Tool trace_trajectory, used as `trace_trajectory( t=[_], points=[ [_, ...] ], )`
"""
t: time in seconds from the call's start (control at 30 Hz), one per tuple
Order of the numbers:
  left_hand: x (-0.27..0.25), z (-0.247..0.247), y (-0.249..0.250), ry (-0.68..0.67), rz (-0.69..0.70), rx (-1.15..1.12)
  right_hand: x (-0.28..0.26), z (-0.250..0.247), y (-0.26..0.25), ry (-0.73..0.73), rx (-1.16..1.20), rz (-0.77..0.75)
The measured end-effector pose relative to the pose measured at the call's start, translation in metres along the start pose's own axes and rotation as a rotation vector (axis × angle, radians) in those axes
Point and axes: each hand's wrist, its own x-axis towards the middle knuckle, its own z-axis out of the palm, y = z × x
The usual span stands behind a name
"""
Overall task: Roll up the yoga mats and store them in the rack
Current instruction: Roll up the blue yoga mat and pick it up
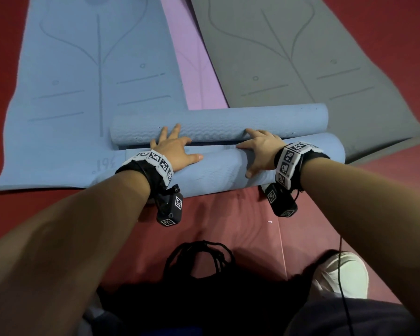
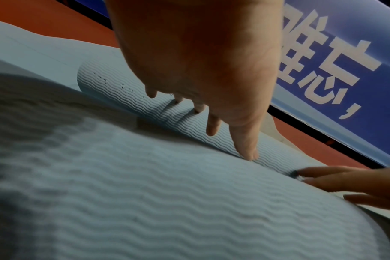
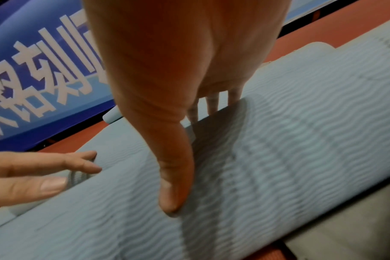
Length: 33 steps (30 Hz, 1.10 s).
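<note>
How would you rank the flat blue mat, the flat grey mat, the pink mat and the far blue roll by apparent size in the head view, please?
1. Flat blue mat and flat grey mat: similar, both cropped, so unranked.
2. Far blue roll.
3. Pink mat: only a strip shows between the others.
</note>
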Motion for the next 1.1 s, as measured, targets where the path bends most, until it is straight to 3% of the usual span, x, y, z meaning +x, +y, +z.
trace_trajectory(
  t=[0.6, 0.8, 1.1],
  points=[
    [0.022, -0.015, 0.016, 0.076, 0.024, -0.087, 0.042, -0.014, 0.015, -0.057, 0.15, 0.013],
    [0.014, -0.016, 0.027, 0.065, 0.131, 0.007, 0.056, -0.017, 0.028, 0.245, 0.308, 0.083],
    [0.019, -0.017, 0.027, 0.073, 0.087, 0.034, 0.071, -0.017, 0.017, 0.298, 0.2, 0.167]
  ],
)
